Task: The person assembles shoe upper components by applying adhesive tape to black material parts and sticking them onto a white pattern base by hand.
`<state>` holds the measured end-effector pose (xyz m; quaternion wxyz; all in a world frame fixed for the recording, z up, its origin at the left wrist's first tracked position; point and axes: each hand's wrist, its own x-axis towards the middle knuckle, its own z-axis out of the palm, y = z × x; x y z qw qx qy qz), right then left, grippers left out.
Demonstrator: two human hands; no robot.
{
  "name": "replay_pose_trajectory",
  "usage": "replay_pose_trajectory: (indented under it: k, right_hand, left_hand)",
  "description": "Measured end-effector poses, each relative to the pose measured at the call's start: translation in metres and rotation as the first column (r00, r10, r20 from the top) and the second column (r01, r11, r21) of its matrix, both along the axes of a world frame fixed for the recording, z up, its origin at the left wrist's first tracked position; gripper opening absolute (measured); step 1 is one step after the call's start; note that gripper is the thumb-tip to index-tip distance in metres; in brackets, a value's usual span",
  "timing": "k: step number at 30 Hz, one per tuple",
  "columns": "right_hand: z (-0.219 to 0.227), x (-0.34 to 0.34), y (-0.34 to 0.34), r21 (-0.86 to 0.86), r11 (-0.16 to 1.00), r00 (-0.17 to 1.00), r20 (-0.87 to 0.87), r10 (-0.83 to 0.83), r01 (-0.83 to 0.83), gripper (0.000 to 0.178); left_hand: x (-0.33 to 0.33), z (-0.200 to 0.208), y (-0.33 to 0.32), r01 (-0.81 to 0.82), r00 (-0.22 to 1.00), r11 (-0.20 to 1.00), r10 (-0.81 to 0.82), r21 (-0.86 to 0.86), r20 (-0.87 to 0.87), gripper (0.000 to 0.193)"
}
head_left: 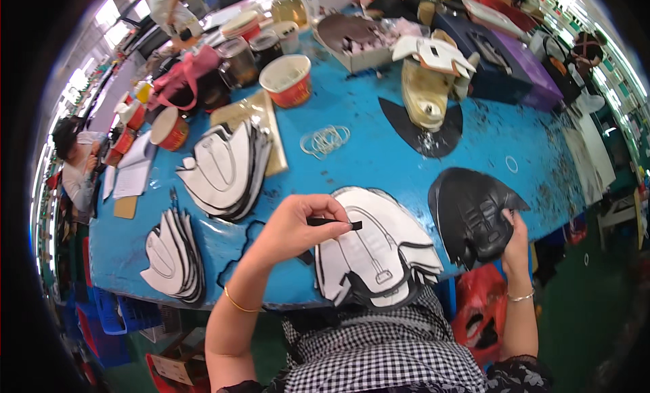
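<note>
My left hand (294, 227) pinches a short black strip (356, 225) between thumb and fingers, above the near edge of the table. Under it lies a stack of white shoe-upper pieces (372, 240) with black edging and drawn outlines. At the right, my right hand (516, 240) grips the edge of a black shoe-upper piece (472, 213), curved and with raised ribs in its middle. Its thumb shows on top, while the fingers are mostly hidden beneath.
More white upper stacks (220, 166) (169, 257) lie left on the blue table (352, 108). Beyond are thin loops of cord (325, 142), paper tubs (288, 81), a glue-stained device (425, 98) and a dark box (484, 61). A person (78, 162) sits at the far left.
</note>
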<state>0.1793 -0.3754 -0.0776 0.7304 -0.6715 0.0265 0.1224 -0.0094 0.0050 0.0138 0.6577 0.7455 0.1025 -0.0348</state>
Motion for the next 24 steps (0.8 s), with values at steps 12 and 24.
replay_pose_trajectory:
  k: [12, 24]
  right_hand:
    - [0.043, -0.012, 0.054, -0.054, 0.959, 0.951, 0.127, 0.282, -0.277, 0.027]
    - [0.061, -0.024, 0.143, -0.715, 0.316, 0.058, 0.361, 0.931, -0.624, 0.013]
  left_hand:
    - [0.037, -0.008, -0.012, 0.466, 0.882, 0.82, -0.401, 0.333, -0.248, 0.013]
    - [0.04, -0.021, -0.019, 0.411, 0.893, 0.706, -0.438, 0.576, -0.101, 0.013]
